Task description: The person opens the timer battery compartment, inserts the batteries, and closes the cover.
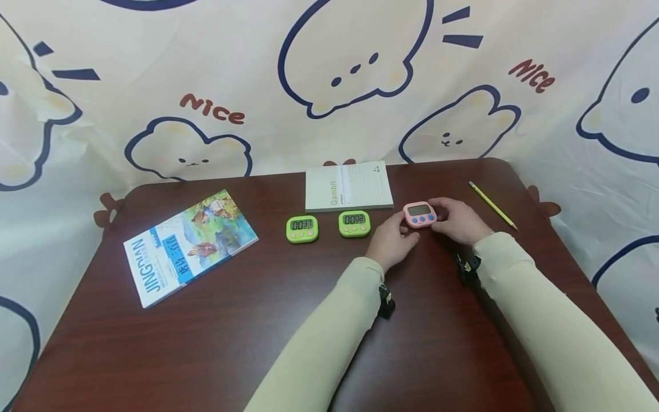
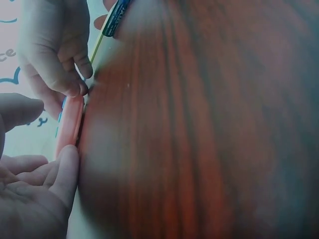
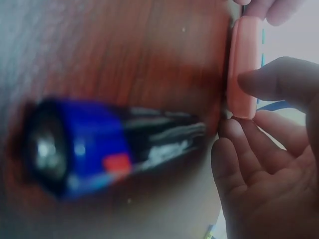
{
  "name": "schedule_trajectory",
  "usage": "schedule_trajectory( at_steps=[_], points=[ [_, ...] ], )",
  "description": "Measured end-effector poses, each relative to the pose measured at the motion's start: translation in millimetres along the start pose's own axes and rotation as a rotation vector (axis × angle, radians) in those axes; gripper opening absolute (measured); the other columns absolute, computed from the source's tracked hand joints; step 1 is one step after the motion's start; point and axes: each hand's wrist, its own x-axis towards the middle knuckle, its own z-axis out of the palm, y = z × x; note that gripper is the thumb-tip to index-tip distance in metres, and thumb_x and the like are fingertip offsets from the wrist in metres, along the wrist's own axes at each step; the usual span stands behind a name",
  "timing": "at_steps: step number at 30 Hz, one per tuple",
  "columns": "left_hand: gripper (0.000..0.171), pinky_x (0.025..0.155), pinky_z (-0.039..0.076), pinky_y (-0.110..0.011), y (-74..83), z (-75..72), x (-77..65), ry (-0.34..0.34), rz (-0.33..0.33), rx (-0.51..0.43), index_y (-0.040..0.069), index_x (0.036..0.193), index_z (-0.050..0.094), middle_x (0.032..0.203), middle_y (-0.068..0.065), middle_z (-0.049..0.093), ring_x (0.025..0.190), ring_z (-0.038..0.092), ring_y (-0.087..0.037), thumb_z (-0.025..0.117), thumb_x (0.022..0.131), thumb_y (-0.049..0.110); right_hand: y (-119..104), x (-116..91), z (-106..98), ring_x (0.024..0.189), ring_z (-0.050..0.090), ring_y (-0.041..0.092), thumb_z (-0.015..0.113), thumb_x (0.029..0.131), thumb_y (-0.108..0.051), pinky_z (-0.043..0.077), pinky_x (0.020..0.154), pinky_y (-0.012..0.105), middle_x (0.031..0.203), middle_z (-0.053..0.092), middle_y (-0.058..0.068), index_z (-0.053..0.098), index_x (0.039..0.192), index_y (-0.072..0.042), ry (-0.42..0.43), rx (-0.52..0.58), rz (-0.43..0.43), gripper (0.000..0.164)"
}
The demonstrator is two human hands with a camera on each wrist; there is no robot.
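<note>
A: Starting with the head view: both hands sit at the pink timer (image 1: 420,214), which stands on the brown table (image 1: 257,343) at the right end of a row, past two green timers (image 1: 302,229) (image 1: 354,223). Left hand (image 1: 393,243) has its fingers against the timer's left edge; right hand (image 1: 458,220) curls round the right edge. Both green timers show digits on their displays; the pink display is too small to read.

B: Left wrist view?

A: Pink timer (image 2: 70,124) seen edge-on, upright on the table. Left fingers (image 2: 67,169) lie straight, pressed to its near end, not curled round it. Right hand (image 2: 52,47) pinches the far end with bent fingertips.

B: Right wrist view?

A: Same pinch: right fingers (image 3: 271,82) over the timer's (image 3: 244,64) edge, thumb side below. A blue battery (image 3: 99,147) lies on the table just beside it, blurred.

B: Progress?

A: Judged: green pair look finished and set down; the pink one is in hand, unfinished. Whether the battery belongs to it, I cannot tell.
</note>
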Motion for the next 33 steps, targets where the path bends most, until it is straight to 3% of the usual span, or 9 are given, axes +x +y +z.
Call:
schedule_trajectory(
  at_steps=[5,15,22,27,33],
  points=[
    [0.059,0.097,0.051,-0.028,1.0,-2.2,-1.5,-0.001,-0.006,-0.037,0.01,0.15,0.046,0.129,-0.004,0.064,0.113,0.061,-0.011,0.069,0.096,0.024,-3.0,-3.8,-1.2,0.11,0.056,0.038,0.067,0.093,-0.009,0.048,0.098,0.055,0.131,0.055,0.026,0.042,0.147,0.003,-0.001,0.006,0.01,0.061],
    [0.06,0.093,0.052,-0.024,4.0,-13.9,-6.1,0.028,0.07,-0.073,0.009,0.145,0.051,0.131,-0.006,0.055,0.111,0.06,-0.012,0.075,0.092,0.021,-7.7,-22.3,-1.5,0.113,0.053,0.036,0.069,0.093,-0.014,0.047,0.099,0.052,0.135,0.052,0.022,0.043,0.149,-0.001,0.043,0.095,-0.014,0.063],
    [0.072,0.088,0.053,-0.019,7.5,-20.1,-11.3,0.057,0.052,-0.188,0.006,0.147,0.048,0.131,-0.007,0.048,0.106,0.062,-0.011,0.082,0.086,0.019,-20.2,-40.9,-3.4,0.112,0.056,0.035,0.073,0.092,-0.019,0.05,0.098,0.052,0.134,0.053,0.02,0.044,0.149,-0.003,0.089,0.133,-0.092,0.066],
    [0.072,0.085,0.053,-0.017,12.8,-23.9,-17.8,0.064,0.053,-0.241,0.009,0.144,0.052,0.127,-0.004,0.048,0.101,0.062,-0.008,0.086,0.081,0.017,-27.0,-54.6,-3.8,0.106,0.058,0.031,0.076,0.091,-0.02,0.053,0.092,0.042,0.128,0.057,0.017,0.046,0.148,-0.004,0.147,0.13,-0.12,0.066],
    [0.074,0.083,0.053,-0.015,16.8,-31.1,-27.0,0.078,0.055,-0.242,0.008,0.145,0.051,0.123,-0.003,0.048,0.099,0.062,-0.006,0.087,0.08,0.015,-34.0,-65.5,0.1,0.102,0.057,0.028,0.077,0.09,-0.022,0.05,0.083,0.024,0.124,0.058,0.014,0.047,0.148,-0.005,0.166,0.144,-0.13,0.067]
  ],
)
